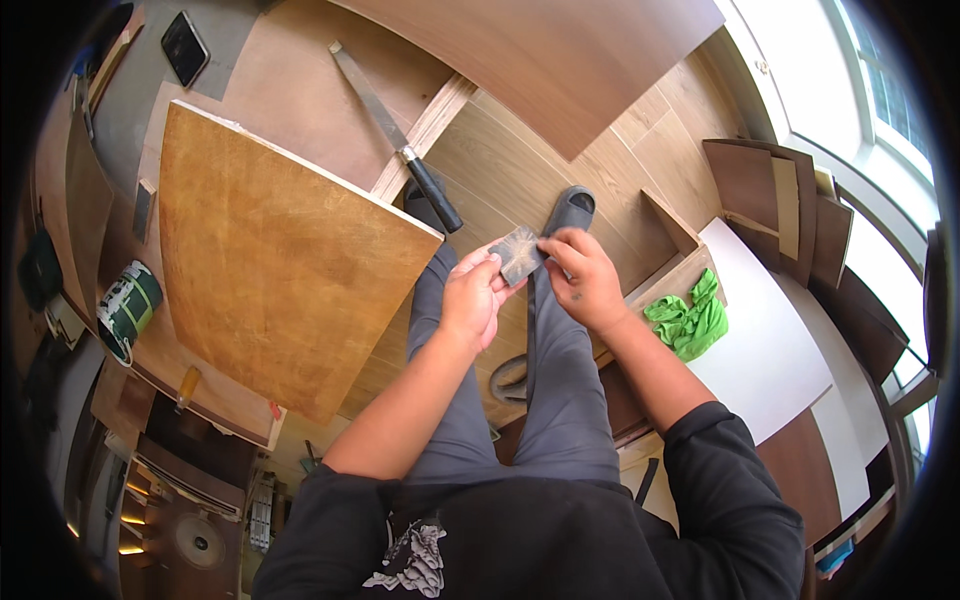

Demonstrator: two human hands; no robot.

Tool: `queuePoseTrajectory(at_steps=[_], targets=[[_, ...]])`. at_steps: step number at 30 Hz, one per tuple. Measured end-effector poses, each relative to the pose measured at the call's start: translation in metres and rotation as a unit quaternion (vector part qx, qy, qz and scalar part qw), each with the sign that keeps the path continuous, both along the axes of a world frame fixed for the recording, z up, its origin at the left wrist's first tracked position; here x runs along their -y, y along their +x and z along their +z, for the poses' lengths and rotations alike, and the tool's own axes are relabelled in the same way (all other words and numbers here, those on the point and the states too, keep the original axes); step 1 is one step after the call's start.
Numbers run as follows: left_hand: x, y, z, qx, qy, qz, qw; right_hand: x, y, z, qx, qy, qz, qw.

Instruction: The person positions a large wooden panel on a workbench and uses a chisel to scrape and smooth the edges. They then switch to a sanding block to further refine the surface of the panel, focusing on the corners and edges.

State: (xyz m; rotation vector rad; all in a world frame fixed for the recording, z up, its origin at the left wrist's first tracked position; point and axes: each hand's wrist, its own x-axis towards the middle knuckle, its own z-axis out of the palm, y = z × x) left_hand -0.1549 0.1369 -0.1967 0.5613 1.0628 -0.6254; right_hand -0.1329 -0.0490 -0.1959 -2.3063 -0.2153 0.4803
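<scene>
A small grey worn sheet, like a piece of sandpaper [520,254], is pinched between both my hands above my legs. My left hand [474,296] grips its lower left edge with thumb and fingers. My right hand [580,275] holds its right edge with the fingertips. A large brown plywood board [270,270] lies just left of my left hand, resting on a work surface. A long flat metal blade with a black handle [400,145] lies beyond the board, its handle pointing toward me.
A green cloth [690,320] lies on a wooden piece at my right, beside a white panel [770,340]. Dark wood offcuts [770,200] stack at the far right. A green and white can [128,308] and a phone [184,46] sit at the left.
</scene>
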Motion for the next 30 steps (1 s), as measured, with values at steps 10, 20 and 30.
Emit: queuePoseTrajectory(at_steps=[10, 20, 30], targets=[[0.028, -0.009, -0.022, -0.058, 0.141, -0.095, 0.984, 0.046, -0.043, -0.032, -0.307, -0.164, -0.016, 0.937], [0.044, -0.005, -0.029, -0.041, 0.123, -0.134, 0.982, 0.082, -0.079, -0.083, -0.493, -0.016, -0.129, 0.860], [0.078, 0.013, -0.042, 0.016, 0.134, -0.169, 0.976, 0.025, -0.037, -0.031, -0.414, 0.430, -0.450, 0.664]])
